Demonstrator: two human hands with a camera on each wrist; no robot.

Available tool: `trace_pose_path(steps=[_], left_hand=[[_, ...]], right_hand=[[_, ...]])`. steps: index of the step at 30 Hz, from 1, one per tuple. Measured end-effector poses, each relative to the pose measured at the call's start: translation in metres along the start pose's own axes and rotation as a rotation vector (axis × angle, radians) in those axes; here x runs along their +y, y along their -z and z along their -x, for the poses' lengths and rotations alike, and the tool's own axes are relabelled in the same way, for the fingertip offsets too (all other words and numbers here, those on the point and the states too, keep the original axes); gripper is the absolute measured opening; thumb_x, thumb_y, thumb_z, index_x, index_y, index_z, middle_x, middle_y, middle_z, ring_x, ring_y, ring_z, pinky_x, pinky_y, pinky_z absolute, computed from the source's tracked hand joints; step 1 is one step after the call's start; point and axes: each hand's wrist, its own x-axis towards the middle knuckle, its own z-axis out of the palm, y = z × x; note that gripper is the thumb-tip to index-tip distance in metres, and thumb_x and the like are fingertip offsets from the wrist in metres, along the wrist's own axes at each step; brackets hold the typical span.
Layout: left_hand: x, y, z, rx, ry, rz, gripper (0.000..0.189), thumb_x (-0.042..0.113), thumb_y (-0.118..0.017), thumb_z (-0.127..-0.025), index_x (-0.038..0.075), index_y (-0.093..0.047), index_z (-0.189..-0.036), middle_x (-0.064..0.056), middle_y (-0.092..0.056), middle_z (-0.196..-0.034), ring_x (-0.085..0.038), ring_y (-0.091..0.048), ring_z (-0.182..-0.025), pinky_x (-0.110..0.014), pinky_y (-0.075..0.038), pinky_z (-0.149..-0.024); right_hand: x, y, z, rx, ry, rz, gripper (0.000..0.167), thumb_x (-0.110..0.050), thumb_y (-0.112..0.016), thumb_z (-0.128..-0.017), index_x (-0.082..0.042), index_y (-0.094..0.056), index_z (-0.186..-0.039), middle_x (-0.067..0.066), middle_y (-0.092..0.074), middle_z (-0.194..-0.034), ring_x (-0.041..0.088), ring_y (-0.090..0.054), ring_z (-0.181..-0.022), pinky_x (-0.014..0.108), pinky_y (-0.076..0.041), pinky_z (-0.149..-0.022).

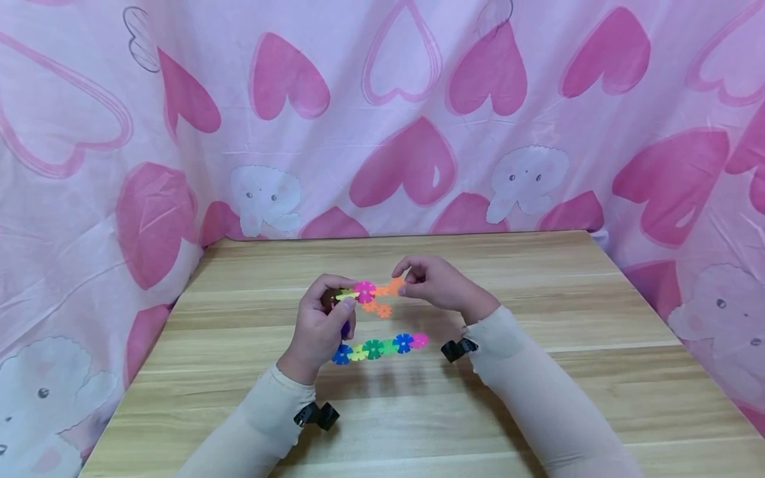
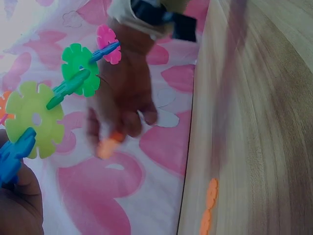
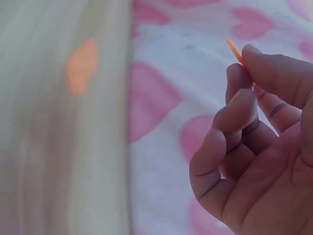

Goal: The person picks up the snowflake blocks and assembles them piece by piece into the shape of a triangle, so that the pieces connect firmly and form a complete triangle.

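Near the middle of the table, my left hand holds a chain of notched, flower-shaped plastic discs. Its lower stretch of blue, yellow and green discs runs rightward to a pink end disc. At the top, by the left thumb, is another pink disc. In the left wrist view, a yellow disc slots into blue and green neighbours. My right hand pinches an orange disc between thumb and index finger, close to the chain's upper end. Whether that disc touches the chain, I cannot tell.
Loose orange discs lie on the wooden table behind the chain, close to the hands. A pink heart-patterned cloth hangs along the table's back edge and both sides. Black wrist cameras sit on both sleeves.
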Motion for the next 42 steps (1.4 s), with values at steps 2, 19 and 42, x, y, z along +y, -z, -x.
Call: trace_pose_path(steps=[2,19,42], left_hand=[[0.0,0.0,-0.001,0.001,-0.005,0.003,0.021,0.0,-0.052,-0.104,-0.007,-0.053,-0.123,-0.014,-0.052,-0.067,-0.021,-0.052,-0.047,-0.028,-0.05,-0.044],[0.002,0.001,-0.003,0.009,-0.052,0.013,0.021,0.003,-0.054,-0.104,-0.009,-0.053,-0.122,-0.015,-0.055,-0.075,-0.021,-0.052,-0.047,-0.029,-0.05,-0.043],[-0.001,-0.002,0.002,-0.015,-0.029,0.039,0.021,0.002,-0.054,-0.105,-0.006,-0.053,-0.123,-0.005,-0.06,-0.089,-0.021,-0.051,-0.048,-0.027,-0.05,-0.045]], right_hand=[[-0.008,0.003,0.01,0.022,0.053,-0.038,0.025,-0.011,-0.077,-0.096,-0.012,-0.071,-0.12,0.008,-0.066,-0.089,0.027,-0.059,-0.08,0.033,-0.054,-0.067],[-0.042,0.008,0.051,0.102,0.28,-0.161,0.025,0.0,-0.07,-0.097,-0.005,-0.071,-0.122,0.011,-0.065,-0.1,0.026,-0.058,-0.081,0.027,-0.055,-0.07],[-0.045,-0.014,0.052,0.146,0.349,-0.184,0.02,0.001,-0.07,-0.097,-0.006,-0.075,-0.115,0.009,-0.07,-0.098,0.024,-0.06,-0.076,0.028,-0.057,-0.066]])
